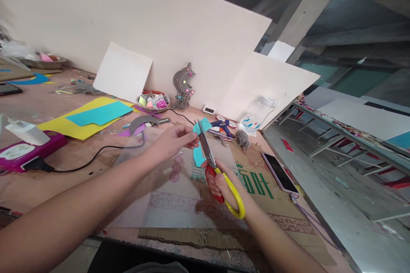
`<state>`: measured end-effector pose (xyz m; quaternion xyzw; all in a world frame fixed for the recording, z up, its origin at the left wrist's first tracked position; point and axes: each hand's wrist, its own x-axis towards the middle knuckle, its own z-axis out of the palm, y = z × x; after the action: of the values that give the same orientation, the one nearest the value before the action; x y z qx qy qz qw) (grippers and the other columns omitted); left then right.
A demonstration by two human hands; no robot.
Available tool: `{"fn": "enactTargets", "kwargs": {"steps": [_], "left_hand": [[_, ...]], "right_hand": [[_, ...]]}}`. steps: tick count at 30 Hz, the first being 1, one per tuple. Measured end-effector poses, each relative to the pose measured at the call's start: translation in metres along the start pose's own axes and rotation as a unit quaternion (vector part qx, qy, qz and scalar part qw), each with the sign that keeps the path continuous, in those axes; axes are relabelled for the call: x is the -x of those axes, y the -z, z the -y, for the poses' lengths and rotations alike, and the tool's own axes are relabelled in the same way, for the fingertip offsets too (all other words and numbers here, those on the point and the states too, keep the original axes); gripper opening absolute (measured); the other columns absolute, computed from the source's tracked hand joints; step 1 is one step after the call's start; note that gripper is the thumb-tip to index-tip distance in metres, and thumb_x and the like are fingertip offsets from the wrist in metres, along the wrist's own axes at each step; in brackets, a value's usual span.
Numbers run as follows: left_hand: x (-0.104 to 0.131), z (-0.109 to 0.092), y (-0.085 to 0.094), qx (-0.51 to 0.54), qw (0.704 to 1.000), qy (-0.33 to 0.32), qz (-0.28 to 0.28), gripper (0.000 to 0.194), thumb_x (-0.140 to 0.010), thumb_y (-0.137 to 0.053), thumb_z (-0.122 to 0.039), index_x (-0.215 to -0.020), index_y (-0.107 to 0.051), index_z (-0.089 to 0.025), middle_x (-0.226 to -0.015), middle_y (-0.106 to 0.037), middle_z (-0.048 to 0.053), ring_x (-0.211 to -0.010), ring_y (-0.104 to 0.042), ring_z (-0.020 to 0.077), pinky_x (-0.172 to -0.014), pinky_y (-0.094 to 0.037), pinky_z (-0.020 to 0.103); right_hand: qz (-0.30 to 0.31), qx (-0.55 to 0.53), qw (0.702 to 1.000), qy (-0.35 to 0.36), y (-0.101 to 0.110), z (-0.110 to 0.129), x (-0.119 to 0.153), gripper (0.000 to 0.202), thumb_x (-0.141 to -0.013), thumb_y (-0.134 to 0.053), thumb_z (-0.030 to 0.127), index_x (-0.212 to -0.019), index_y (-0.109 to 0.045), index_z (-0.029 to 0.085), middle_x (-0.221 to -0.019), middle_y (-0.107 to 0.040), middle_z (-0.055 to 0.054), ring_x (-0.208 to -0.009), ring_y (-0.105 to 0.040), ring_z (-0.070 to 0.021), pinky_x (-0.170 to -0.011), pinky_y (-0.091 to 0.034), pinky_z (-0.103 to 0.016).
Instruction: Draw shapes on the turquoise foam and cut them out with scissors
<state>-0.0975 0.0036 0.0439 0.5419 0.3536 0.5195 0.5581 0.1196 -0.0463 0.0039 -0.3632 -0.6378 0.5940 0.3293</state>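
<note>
Between the fingertips of my left hand (pixel 179 140) is a small piece of turquoise paper (pixel 203 124), pinched at its left side. My right hand (pixel 222 181) grips scissors (pixel 207 150) with one yellow and one red handle. Their blades point up and away from me and cross over the paper piece. Whether the blades are cutting into it I cannot tell. Just below lies another turquoise paper strip (pixel 198 155), on the translucent sheet (pixel 173 217) that covers part of a printed cardboard (pixel 256 166).
A phone (pixel 280 172) lies along the table's right edge. Yellow paper (pixel 83 133) with a turquoise sheet (pixel 99 113) is at left, near a purple power strip (pixel 56 143) with a black cable. At the back are a bowl of clay (pixel 153 103), a moon ornament (pixel 183 83), twine (pixel 242 139) and a plastic jar (pixel 259 115).
</note>
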Motion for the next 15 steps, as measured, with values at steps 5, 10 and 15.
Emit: {"fn": "enactTargets", "kwargs": {"steps": [5,10,15], "left_hand": [[0.0005,-0.0005,0.0018,-0.011,1.000,-0.014,0.010,0.031,-0.073,-0.073,-0.044,-0.070,-0.059,-0.016,-0.071,-0.069,0.002,-0.071,-0.065,0.0145,-0.074,-0.052,0.031],[0.0020,0.0029,-0.0004,-0.047,0.996,-0.062,0.051,0.025,-0.080,-0.067,-0.036,-0.067,-0.058,-0.016,-0.068,-0.067,0.001,-0.067,-0.061,0.0122,-0.067,-0.047,0.027],[0.0019,0.0073,-0.0004,-0.049,0.995,-0.068,0.058,0.023,-0.083,-0.064,-0.033,-0.068,-0.057,-0.016,-0.069,-0.067,0.001,-0.068,-0.060,0.0119,-0.067,-0.046,0.027]], "right_hand": [[0.004,0.039,0.999,0.024,0.0002,0.0023,0.0021,0.064,-0.080,-0.051,0.076,-0.113,-0.051,0.022,-0.073,-0.037,0.005,-0.051,-0.025,-0.0079,-0.044,-0.024,-0.023],[0.009,0.093,0.994,0.059,0.0006,0.0056,0.0041,0.072,-0.079,-0.043,0.080,-0.121,-0.049,0.022,-0.083,-0.043,0.000,-0.061,-0.033,-0.0124,-0.053,-0.034,-0.027],[0.002,0.071,0.997,0.037,0.0000,0.0053,0.0035,0.071,-0.078,-0.044,0.081,-0.119,-0.049,0.023,-0.084,-0.041,-0.001,-0.062,-0.031,-0.0127,-0.053,-0.031,-0.026]]}}
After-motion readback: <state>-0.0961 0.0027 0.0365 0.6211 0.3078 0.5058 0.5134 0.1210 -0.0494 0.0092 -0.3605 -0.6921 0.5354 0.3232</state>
